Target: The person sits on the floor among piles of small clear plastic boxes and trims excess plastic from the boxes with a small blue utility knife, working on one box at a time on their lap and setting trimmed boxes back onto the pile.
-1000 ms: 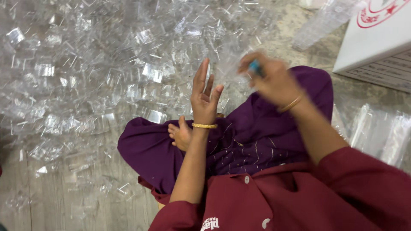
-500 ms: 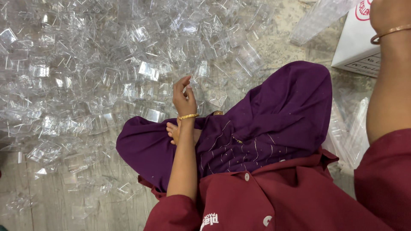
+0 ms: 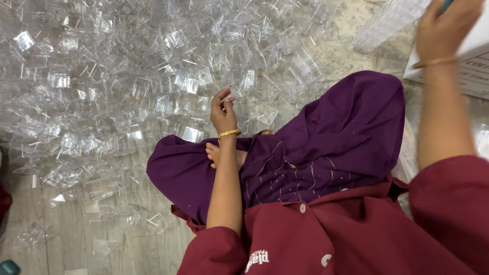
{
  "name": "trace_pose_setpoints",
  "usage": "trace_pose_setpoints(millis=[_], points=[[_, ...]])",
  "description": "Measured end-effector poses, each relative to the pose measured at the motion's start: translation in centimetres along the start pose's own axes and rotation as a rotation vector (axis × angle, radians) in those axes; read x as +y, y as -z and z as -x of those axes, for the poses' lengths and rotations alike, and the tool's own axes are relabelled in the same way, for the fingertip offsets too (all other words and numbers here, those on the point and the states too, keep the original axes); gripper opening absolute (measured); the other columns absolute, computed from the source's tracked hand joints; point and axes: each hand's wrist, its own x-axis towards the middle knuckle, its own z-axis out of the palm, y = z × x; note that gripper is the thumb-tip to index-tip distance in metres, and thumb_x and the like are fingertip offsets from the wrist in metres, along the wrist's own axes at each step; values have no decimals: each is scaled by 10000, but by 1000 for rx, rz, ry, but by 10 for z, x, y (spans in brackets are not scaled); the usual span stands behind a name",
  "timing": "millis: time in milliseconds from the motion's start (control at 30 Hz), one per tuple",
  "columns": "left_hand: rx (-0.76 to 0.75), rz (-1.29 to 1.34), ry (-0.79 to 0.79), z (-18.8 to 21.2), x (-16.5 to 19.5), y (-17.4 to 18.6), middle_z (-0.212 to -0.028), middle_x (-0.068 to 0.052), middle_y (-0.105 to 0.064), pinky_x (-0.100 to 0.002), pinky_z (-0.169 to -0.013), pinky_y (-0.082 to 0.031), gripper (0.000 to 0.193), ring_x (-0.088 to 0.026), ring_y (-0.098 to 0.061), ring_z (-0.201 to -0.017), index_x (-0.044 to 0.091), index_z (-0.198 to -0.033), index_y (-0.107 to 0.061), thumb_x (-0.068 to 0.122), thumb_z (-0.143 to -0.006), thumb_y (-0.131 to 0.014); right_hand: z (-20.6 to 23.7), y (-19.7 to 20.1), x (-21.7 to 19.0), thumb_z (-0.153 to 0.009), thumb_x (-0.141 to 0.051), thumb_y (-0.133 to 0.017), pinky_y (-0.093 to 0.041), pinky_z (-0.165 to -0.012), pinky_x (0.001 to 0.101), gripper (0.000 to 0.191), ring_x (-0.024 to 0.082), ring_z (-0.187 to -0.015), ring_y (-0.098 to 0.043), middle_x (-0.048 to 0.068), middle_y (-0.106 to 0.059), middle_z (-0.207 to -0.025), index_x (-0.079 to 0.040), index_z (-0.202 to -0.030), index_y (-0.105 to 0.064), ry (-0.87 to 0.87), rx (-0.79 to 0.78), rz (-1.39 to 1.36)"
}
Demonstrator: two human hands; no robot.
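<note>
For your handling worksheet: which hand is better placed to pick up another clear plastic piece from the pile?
Probably the left hand: it is at the edge of the clear plastic pieces, while the right hand is raised by the white box.

light: bright, even, overhead | glare: white glints across clear plastic pieces point(image 3: 127, 76) | blur: right hand point(image 3: 448, 25) motion-smeared | shadows: soft, faint

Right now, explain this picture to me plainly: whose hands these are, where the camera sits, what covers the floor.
The camera sits on a person's head and looks down at their lap. The left hand is raised over a heap of clear plastic pieces spread across the floor, its fingers pinched together; whether it holds a piece is hard to tell. The right hand reaches up to a white carton, with something blue at its fingertips. Purple cloth drapes the knees, and a bare foot peeks out.
</note>
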Motion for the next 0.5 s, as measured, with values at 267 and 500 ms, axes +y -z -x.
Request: trace_pose_setpoints(millis=[267,500], points=[[-43,42,9,5,-11,-1,-1084,-85,-757,-262,-794,-607,257,-137,-758,-907,35,-1202,-702,27,-1039,-504,30,-69,-221,-840,-238,-789,-532,-874,502,647,389,-1029,-647,206,-582,-1303,-112,-1427,-547,-125,-972,-376],[-80,85,16,5,-11,-1,-1064,-79,-765,-260,-796,-600,250,-126,-741,-899,32,-1213,-692,37,-1038,-514,43,-81,-236,-859,-290,-812,-547,-808,534,439,426,-953,-683,203,-712,-1024,-53,-1177,-622,-205,-1059,-152]])
